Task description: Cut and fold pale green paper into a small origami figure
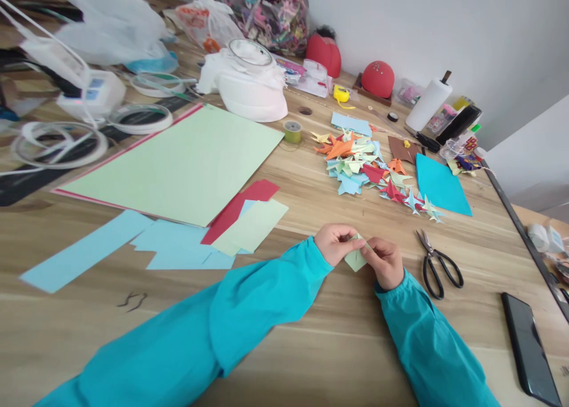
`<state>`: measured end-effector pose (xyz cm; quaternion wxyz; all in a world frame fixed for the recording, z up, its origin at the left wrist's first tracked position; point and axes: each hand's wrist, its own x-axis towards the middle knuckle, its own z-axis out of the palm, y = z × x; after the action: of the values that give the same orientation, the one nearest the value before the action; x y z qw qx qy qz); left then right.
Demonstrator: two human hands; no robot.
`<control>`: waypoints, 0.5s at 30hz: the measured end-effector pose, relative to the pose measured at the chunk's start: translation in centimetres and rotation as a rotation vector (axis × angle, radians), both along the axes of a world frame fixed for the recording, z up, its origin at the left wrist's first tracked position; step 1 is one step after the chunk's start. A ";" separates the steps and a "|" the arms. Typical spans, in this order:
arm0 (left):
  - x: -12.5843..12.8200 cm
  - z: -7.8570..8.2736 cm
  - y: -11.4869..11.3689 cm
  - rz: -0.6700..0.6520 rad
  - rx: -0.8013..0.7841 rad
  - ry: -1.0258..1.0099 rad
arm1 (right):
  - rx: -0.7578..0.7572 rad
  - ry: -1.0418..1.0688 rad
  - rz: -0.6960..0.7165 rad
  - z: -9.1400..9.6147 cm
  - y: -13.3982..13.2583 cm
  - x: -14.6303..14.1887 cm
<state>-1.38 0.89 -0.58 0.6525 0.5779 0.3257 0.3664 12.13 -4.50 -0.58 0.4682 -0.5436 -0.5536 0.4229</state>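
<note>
Pinching pale-green folded paper point(356, 260) in left hand point(334, 243) and right hand point(384, 263), both gripping it, lower right of frame center. Black-handled scissors point(430, 251) on surface point(320, 359) farther right; folded-paper pile point(340, 148) upper right of center.

On my feed I see metal scissors point(430, 252) with smooth black looped handles; left of them, matt pale-green folded paper point(356, 259); right, a glossy black rectangular phone point(528, 343); beyond, a matt turquoise paper sheet point(443, 185); beneath, smooth brown wood-grain tabletop point(311, 359).
</note>
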 end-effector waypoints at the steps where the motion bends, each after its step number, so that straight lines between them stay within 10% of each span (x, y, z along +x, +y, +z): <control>1: 0.0 0.0 0.0 0.002 0.000 0.003 | -0.002 0.009 -0.001 0.0 0.0 0.0; 15: 0.0 0.3 0.0 0.043 -0.031 0.002 | -0.038 0.026 0.049 -0.1 0.0 0.0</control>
<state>-1.42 0.89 -0.31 0.6529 0.5609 0.3445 0.3746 12.11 -4.53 -0.66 0.4546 -0.5332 -0.5522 0.4519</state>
